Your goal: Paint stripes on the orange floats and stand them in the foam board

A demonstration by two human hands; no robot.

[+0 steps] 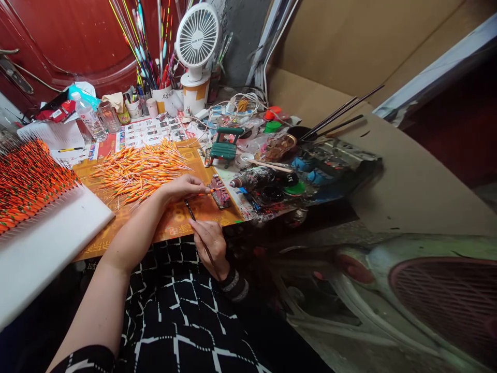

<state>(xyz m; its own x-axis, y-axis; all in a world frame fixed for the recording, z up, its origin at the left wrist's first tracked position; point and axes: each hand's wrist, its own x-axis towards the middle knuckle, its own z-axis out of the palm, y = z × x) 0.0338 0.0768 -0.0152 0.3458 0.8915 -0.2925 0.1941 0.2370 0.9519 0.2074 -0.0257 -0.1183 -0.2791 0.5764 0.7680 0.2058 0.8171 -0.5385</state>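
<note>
My left hand (185, 187) reaches over the table and pinches a slim orange fishing float (216, 190). Its thin end points right, over a small paint-stained block (221, 196). Below, near the table's front edge, my right hand (210, 242) is closed round a dark paintbrush (190, 208). The brush tip points up and left, close beneath my left hand and the float; whether they touch I cannot tell. Just behind my left hand lies a large pile of orange fishing floats (142, 168) with thin white stems.
At left, a white foam board (50, 254) holds rows of upright orange floats (31, 186). Paint bottles (256, 177), a small green chair-shaped stand (224, 147) and lids crowd the right. A white fan (197, 36), a water bottle (88, 115) and a glass (108, 117) stand behind.
</note>
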